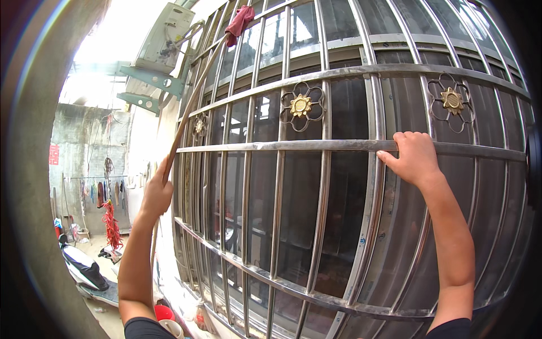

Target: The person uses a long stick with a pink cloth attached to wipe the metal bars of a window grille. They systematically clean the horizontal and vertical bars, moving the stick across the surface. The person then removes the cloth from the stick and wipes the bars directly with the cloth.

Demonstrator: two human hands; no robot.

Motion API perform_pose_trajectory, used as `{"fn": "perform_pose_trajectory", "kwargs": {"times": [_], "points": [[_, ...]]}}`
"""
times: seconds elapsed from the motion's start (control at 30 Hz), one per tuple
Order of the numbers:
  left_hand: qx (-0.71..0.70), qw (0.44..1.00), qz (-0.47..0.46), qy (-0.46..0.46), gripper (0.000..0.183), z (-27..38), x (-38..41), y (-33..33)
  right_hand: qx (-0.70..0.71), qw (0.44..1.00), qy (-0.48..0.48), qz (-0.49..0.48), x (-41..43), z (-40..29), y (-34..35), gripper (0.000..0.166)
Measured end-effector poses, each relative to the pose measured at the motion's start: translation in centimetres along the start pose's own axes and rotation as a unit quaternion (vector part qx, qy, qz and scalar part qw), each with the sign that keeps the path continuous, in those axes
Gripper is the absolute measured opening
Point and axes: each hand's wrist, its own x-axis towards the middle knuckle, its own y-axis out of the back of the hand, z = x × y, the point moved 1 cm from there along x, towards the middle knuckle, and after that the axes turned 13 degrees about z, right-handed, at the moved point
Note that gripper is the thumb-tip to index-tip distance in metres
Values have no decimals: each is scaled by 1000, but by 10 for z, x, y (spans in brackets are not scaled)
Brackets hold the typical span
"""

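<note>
My left hand point(156, 195) is closed around a long wooden stick point(188, 106) that slants up along the left part of a metal window grille point(279, 190). At the stick's top end a dark pink cloth point(240, 24) is bunched, touching the upper grille bars. My right hand point(413, 156) grips the grille's middle horizontal rail point(330, 145), its thumb below the rail and fingers over the top. Gold flower ornaments point(300, 105) sit between the two upper rails. Behind the bars are dark window panes point(345, 182).
An air conditioner unit point(163, 36) on green brackets point(152, 81) juts out at upper left. Below stand a scooter point(87, 267) and a red bucket point(164, 312). A red hanging ornament point(112, 226) and a clothesline point(95, 177) with small items are farther back. A concrete wall point(31, 190) edges the left.
</note>
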Motion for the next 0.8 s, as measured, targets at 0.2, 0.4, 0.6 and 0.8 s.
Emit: {"fn": "perform_pose_trajectory", "kwargs": {"times": [0.2,0.4,0.6,0.8], "points": [[19,997,24,-67,61,1,32,-9,0,1000,22,11,2,4,-6,45],[114,975,82,-173,54,47,240,-62,-1,999,39,38,4,0,-3,47],[76,994,59,-44,43,171,261,-95,-36,999,19,-27,2,2,2,50],[-196,979,34,38,60,95,158,-103,-52,998,6,-46,2,1,0,49]]}}
